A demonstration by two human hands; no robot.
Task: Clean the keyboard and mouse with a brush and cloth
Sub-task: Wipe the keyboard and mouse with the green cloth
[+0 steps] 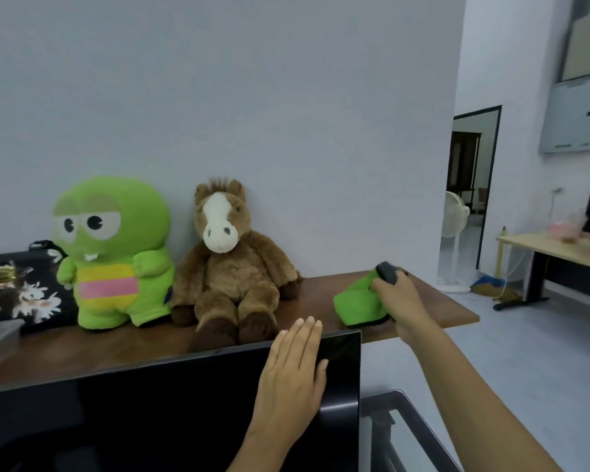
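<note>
Head view: right hand [401, 296] fingers grip mouse [387, 272] plus cloth [360, 301] over counter [450, 310] edge; left hand [292, 373] flat on monitor [171, 407]. Loose grip could drop mouse.

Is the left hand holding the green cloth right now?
No, the left hand lies flat and open on the monitor; the right hand grips the green cloth and mouse.

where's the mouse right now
In the head view the dark mouse is at right of centre, gripped in the right hand together with the green cloth, over the right end of the wooden shelf, right of the brown plush horse.
</note>
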